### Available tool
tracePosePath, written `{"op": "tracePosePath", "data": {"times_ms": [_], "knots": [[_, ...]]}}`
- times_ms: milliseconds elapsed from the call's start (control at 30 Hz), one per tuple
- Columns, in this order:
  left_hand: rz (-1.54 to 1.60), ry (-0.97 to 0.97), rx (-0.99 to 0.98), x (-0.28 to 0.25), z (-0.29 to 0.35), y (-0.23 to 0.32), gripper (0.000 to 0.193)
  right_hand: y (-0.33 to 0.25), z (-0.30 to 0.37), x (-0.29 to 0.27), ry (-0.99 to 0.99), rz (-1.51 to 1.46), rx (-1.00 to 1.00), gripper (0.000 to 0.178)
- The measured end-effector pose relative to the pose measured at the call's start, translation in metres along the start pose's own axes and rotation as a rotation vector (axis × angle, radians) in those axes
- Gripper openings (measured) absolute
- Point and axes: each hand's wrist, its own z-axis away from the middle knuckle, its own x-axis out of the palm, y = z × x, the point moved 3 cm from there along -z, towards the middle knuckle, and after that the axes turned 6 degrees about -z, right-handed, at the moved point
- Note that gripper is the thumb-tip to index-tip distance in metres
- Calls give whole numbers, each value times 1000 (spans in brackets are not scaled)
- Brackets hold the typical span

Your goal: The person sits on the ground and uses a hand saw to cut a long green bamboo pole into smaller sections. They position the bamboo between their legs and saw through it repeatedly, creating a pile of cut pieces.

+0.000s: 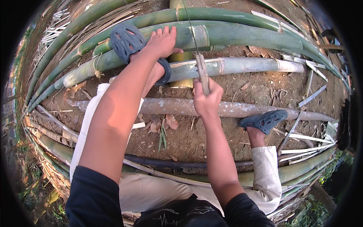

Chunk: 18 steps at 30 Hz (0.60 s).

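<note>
Black sleeves (93,196) show nearest. The right hand (208,97) grasps a thin-bladed tool (203,72) in clenched fingers; its blade crosses a green bamboo pole (249,36) toward the ground's (228,138) far edge. The left hand (161,44) rests on that pole, fingers loosely spread, beside a blue-grey clog (126,41).

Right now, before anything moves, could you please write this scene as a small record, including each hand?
Left hand: palm down on the thick green bamboo pole
Right hand: closed around the handle of the saw
Blade: crosses over that pole, right of the left hand; cut depth unclear
Left foot: blue-grey clog, beside the left hand
Right foot: matching clog, by the brown pole
Ground: soil, dry leaves
</note>
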Motion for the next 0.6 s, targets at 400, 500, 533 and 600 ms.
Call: {"op": "tracePosePath", "data": {"times_ms": [400,500,533,600], "knots": [[-45,62,7,3,5,8,87,10,4,-1,13,-27,-38,24],[-52,42,53,1,5,0,89,12,7,-1,11,-61,-11,23],[-60,56,49,5,8,-3,90,17,35,-10,3,-63,-1,22],[-92,111,40,6,13,-4,90,23,82,-27,8,-23,-104,20]]}}
